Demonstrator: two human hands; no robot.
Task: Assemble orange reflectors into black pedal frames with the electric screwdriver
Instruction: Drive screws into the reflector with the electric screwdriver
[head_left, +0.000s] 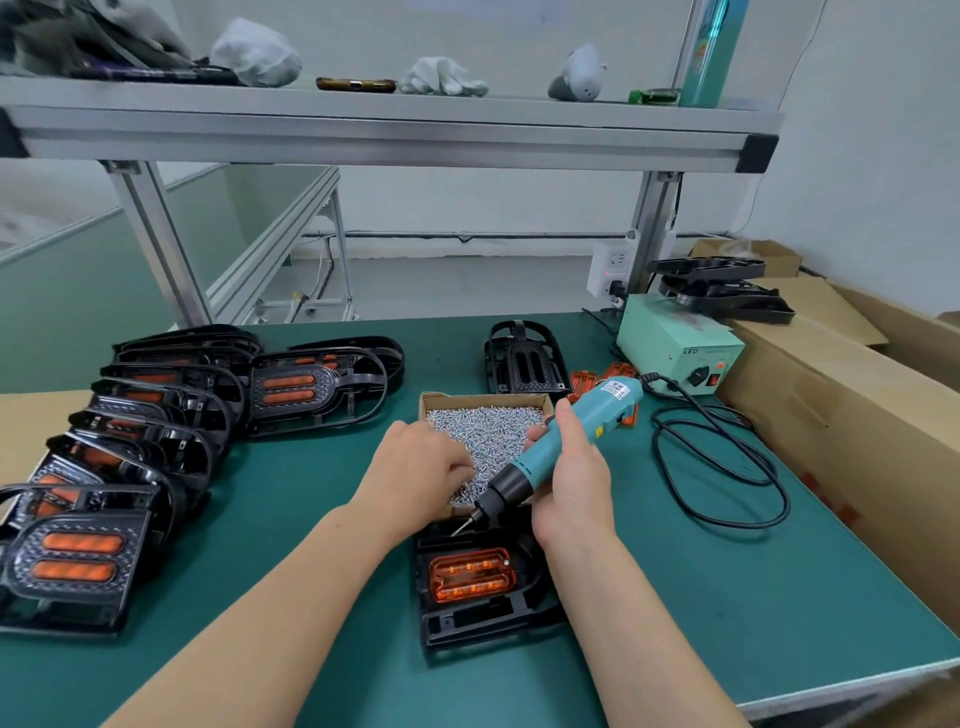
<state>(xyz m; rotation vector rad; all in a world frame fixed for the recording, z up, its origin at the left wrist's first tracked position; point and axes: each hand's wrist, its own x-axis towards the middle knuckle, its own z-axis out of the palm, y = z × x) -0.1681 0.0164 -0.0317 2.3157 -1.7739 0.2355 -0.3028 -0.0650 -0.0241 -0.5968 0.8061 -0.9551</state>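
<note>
A black pedal frame (467, 621) lies on the green mat right in front of me, with an orange reflector (471, 573) seated in it. My right hand (571, 480) grips the teal electric screwdriver (558, 441), tilted so its bit points down-left just above the frame's far edge. My left hand (421, 467) reaches into the cardboard box of silver screws (483, 431), fingers curled among them; whether it holds a screw is hidden. An empty black frame (522, 364) lies beyond the box, with loose orange reflectors (605, 379) beside it.
Several finished pedals with reflectors (130, 457) are stacked in rows at the left. The screwdriver's power supply (680, 348) and coiled black cable (727, 467) sit at the right, next to large cardboard boxes (841, 415). A metal shelf (389, 130) spans overhead.
</note>
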